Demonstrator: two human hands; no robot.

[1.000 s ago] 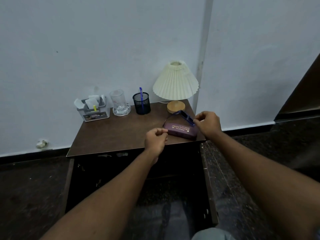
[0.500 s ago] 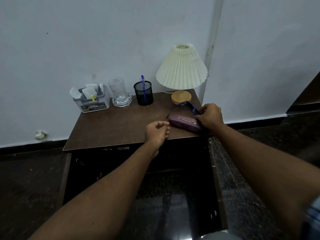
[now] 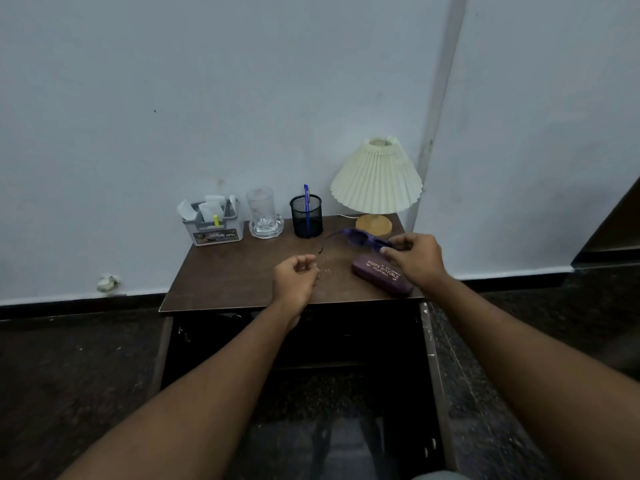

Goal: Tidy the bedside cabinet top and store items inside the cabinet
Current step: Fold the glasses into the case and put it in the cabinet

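A brown cabinet top (image 3: 242, 271) stands against the wall. My right hand (image 3: 417, 258) pinches blue-purple glasses (image 3: 360, 237) by one end, lifted just above the top, with one temple arm spread to the left. A purple glasses case (image 3: 381, 273) lies closed at the front right corner, partly under my right hand. My left hand (image 3: 294, 280) hovers over the front middle of the top, fingers loosely curled, with nothing visible in it. Below the top, the cabinet front (image 3: 311, 341) is open and dark inside.
Along the back stand a grey organiser box (image 3: 213, 225) with papers, a glass mug (image 3: 265, 216), a black mesh pen cup (image 3: 306, 216) with a blue pen, and a pleated lamp (image 3: 377, 181). Open door panels (image 3: 434, 375) flank the cabinet on both sides.
My right hand has lifted the glasses off the case and up a little, and one temple arm has swung open to the left. My left hand has hardly moved.
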